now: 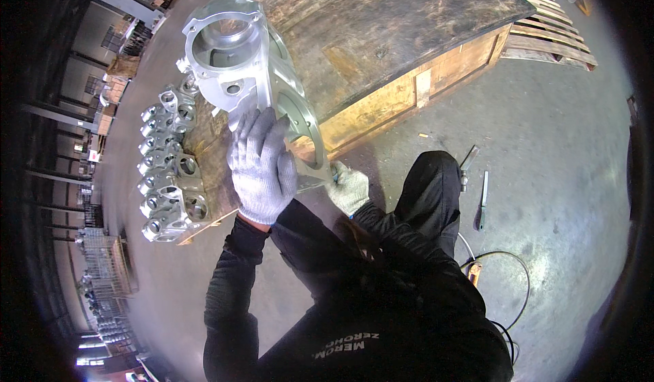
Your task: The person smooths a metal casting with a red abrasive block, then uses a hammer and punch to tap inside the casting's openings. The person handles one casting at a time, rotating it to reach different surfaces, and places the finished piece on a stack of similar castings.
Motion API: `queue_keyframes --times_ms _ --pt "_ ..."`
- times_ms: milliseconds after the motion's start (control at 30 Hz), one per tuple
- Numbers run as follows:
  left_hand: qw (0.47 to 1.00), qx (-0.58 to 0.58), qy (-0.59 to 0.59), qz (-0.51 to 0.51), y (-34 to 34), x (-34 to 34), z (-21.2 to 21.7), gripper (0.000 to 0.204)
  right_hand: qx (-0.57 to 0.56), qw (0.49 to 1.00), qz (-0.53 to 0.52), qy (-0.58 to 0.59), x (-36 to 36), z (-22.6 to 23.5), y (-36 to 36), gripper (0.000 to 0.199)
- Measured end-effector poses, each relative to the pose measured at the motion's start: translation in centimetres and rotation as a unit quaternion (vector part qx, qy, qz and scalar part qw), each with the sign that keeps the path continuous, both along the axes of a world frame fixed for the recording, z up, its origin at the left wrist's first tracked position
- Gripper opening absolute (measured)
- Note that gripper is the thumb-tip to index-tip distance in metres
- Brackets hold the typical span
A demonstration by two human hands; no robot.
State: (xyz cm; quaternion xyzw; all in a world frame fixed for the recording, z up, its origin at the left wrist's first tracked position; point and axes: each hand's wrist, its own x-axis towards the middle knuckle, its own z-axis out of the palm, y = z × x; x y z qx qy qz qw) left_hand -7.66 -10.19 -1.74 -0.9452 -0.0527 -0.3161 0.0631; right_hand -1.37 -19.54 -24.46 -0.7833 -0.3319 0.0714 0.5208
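Head view, looking straight down: the big silvery cast-metal housing (248, 68), with a round bore at its far end and a flat flange plate with oval cutouts, sits tilted on the near corner of the worn wooden crate-table (395, 34). That crate is my landmark for everything else.

The left hand (262, 167), in a grey knit work glove, lies flat against the near side of the housing, fingers (255, 136) spread and pressed onto the metal rather than curled round it. So it's open-palmed, bracing. The right hand (349, 188), same kind of glove, is tucked under the flange's lower edge just off the crate's front face. It touches the casting, but the fingers are mostly hidden behind the plate, so I can't tell whether they're clenched on it.

Along the crate's left edge there's a row of smaller silvery cast parts (167, 171) with round holes, packed side by side.

On the grey concrete floor (558, 150), right of the crate's front, lie a long slim metal tool (482, 198) and a thin black cable (518, 280) looping past the person's dark-trousered knee (429, 184). Behind the crate's far right corner sits a light wooden pallet (545, 27).
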Motion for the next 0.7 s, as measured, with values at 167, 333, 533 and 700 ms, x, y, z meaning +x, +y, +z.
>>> queue_keyframes --times_ms 167,333,533,700 --pt "1.000 0.016 -0.006 0.000 -0.1 -0.4 -0.1 0.040 0.016 1.000 -0.002 -0.025 -1.5 0.3 -2.3 0.018" --pt "1.000 0.023 -0.014 0.016 -0.4 -0.8 -0.1 0.042 -0.048 0.996 0.035 -0.064 -3.0 0.5 -4.3 0.019" --pt "0.999 0.007 0.045 -0.005 -1.5 -2.7 1.8 0.049 0.281 0.878 0.074 0.380 -3.9 1.2 -5.2 0.025" --pt "0.992 0.061 0.074 -0.087 -1.4 -1.8 2.5 0.062 0.181 0.847 0.094 0.490 -1.4 2.7 -3.8 0.044"
